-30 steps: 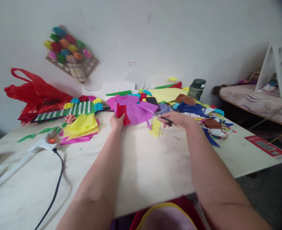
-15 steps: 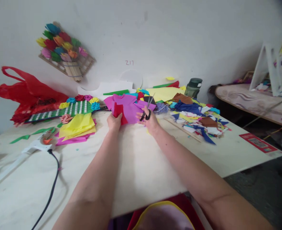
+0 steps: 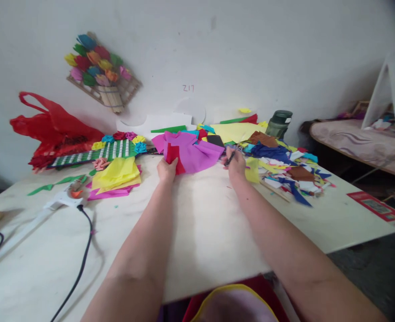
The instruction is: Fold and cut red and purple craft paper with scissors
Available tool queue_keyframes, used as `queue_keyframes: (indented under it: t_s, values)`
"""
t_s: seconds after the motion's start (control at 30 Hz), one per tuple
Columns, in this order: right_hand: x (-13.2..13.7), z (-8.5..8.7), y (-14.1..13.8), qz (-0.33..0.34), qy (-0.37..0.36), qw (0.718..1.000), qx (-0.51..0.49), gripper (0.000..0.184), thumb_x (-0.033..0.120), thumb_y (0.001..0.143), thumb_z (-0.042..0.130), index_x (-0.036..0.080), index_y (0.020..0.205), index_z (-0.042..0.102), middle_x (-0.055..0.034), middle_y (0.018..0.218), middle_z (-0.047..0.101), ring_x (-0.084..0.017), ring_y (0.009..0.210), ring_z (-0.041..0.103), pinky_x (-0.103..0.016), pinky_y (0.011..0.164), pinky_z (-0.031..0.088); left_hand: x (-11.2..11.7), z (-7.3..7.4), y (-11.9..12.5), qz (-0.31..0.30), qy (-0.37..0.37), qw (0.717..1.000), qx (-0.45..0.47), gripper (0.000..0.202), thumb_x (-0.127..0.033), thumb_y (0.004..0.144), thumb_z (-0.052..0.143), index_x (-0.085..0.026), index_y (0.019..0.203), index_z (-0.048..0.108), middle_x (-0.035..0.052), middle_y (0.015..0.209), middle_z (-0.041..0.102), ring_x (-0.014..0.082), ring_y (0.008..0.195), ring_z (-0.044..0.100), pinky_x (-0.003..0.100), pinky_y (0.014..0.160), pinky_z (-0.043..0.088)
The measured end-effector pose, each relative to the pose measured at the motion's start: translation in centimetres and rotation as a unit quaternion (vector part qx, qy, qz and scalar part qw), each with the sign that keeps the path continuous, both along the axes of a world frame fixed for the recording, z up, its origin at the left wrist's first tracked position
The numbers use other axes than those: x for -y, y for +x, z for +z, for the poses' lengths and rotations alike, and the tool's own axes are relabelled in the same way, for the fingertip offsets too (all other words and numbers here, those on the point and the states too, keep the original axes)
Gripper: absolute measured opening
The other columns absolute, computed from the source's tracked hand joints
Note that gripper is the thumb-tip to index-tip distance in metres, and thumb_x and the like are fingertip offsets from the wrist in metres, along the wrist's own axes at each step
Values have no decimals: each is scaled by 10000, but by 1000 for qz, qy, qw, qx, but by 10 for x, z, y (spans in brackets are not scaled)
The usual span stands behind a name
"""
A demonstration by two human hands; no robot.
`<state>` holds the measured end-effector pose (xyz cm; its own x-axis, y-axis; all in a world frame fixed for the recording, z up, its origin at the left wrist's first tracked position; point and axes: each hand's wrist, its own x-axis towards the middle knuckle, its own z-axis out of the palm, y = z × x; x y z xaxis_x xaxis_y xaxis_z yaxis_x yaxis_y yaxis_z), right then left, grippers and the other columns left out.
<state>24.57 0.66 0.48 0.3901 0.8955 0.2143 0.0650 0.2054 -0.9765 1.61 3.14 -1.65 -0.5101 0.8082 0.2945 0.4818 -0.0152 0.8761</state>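
My left hand (image 3: 167,170) is closed on a small piece of red crepe paper (image 3: 174,156), pinching it at the lower left. Behind it spreads purple crepe paper (image 3: 197,156); whether my fingers also grip that sheet I cannot tell. To the right of the purple paper, my right hand (image 3: 237,164) is closed on black-handled scissors (image 3: 230,158), whose blades are blurred. A yellow scrap (image 3: 252,170) lies just right of that hand. A dark phone (image 3: 215,141) rests behind the purple paper.
Paper scraps (image 3: 284,161) pile up at the right, with a green bottle (image 3: 279,124) behind them. At the left are yellow sheets (image 3: 115,175), a green board with paper flowers (image 3: 103,150), a red bag (image 3: 55,120) and a white power strip (image 3: 63,197) with its black cable.
My right hand has moved right with the scissors, away from the purple paper, and its fingers have drawn in. My left hand keeps hold of the red paper. The view has shifted slightly.
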Motion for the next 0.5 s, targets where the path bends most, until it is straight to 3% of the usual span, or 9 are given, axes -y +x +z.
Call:
queue_keyframes:
  t_s: [0.1, 0.23, 0.5]
  values:
    - [15, 7, -25, 111, -20, 992, -51, 325, 494, 766, 557, 175, 818, 522, 8, 606, 610, -102, 461, 580, -166, 340, 381, -1, -2, -1, -9, 18, 999, 28, 295, -358, 634, 665, -130, 820, 649, 95, 765, 667, 233, 728, 625, 289, 649, 464]
    - [29, 8, -46, 243, -76, 964, -77, 371, 512, 796, 537, 155, 893, 547, -12, 554, 626, -115, 441, 595, -157, 315, 362, -4, -6, -1, -25, 50, 994, 90, 285, -309, 595, 696, -143, 822, 651, 75, 761, 668, 229, 764, 630, 286, 674, 477]
    - [41, 9, -48, 413, -181, 892, -12, 468, 554, 739, 593, 131, 940, 576, -28, 549, 636, -111, 424, 582, -160, 321, 364, 0, -2, -1, -24, 63, 985, 160, 279, -288, 580, 709, -136, 804, 642, 71, 753, 670, 229, 746, 641, 294, 661, 496]
